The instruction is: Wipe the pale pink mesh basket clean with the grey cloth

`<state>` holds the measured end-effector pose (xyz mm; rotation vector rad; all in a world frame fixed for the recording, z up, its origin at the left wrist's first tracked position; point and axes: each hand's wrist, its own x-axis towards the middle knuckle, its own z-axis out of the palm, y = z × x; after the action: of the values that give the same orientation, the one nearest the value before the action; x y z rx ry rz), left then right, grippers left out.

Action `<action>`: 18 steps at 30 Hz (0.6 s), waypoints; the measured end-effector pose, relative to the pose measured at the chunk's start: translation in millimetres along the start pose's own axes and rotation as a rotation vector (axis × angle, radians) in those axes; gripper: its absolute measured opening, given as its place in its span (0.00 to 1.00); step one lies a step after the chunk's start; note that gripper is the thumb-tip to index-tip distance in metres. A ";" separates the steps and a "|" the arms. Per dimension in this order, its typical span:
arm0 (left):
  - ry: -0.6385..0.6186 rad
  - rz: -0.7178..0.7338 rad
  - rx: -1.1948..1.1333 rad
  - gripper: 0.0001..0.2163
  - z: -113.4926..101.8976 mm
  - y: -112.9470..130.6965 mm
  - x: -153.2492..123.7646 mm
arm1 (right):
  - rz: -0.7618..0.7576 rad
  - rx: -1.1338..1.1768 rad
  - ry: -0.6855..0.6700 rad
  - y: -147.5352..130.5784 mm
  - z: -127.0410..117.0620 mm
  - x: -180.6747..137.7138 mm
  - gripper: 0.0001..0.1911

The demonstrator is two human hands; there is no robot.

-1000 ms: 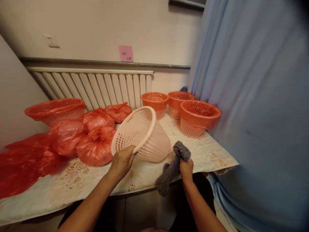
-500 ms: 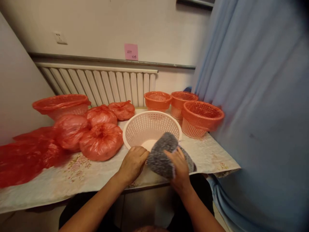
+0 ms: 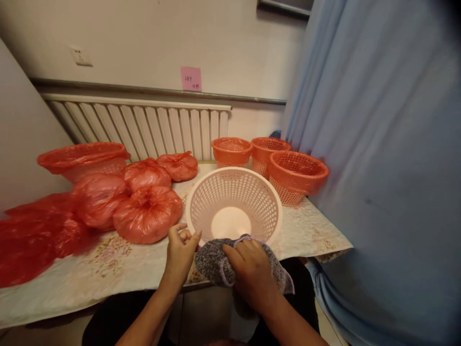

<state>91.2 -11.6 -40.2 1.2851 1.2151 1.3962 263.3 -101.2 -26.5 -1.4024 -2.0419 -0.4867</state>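
In my right hand (image 3: 252,274) is a speckled grey knitted cloth (image 3: 212,259) with lilac edging. My fingers are closed over it, and it is bunched against the near rim of the white plastic basket (image 3: 234,221). The cloth's full shape is hidden by the hand. At the basket's near left side, my left hand (image 3: 182,250) has curled fingers outside the rim and its thumb against the rim. The basket has lattice walls and a solid round bottom, with nothing lying inside.
Several knotted red plastic bags (image 3: 147,216) lie to the left, before a red-lined basket (image 3: 84,161). Three baskets with red liners (image 3: 298,168) stand at the back right. A blue curtain (image 3: 378,168) hangs on the right; a radiator (image 3: 144,125) is behind.
The grey cloth has come down and left with my right hand, to the basket's near rim. My left hand has shifted left along the rim. The basket's inside shows more fully.
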 end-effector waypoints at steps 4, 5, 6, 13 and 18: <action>0.077 -0.083 -0.147 0.17 15.3 18.9 3.6 | -0.059 -0.013 0.114 -4.1 14.8 5.7 0.13; 0.062 -0.089 -0.176 0.18 17.6 23.5 6.1 | -0.068 -0.019 0.136 -3.5 18.2 8.1 0.13; 0.039 -0.088 -0.192 0.19 18.9 27.1 9.5 | -0.069 -0.031 0.156 -2.8 21.1 10.9 0.13; 0.110 0.095 0.147 0.19 4.3 27.2 50.3 | -0.125 -0.018 0.060 -9.6 28.1 25.7 0.19; 0.081 0.186 0.227 0.17 -7.0 24.8 81.8 | -0.255 0.082 -0.023 9.9 39.6 12.5 0.13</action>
<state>76.5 64.2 -2.7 1.5434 1.3684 1.4863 258.5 -64.8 -48.2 -1.1102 -2.2463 -0.4879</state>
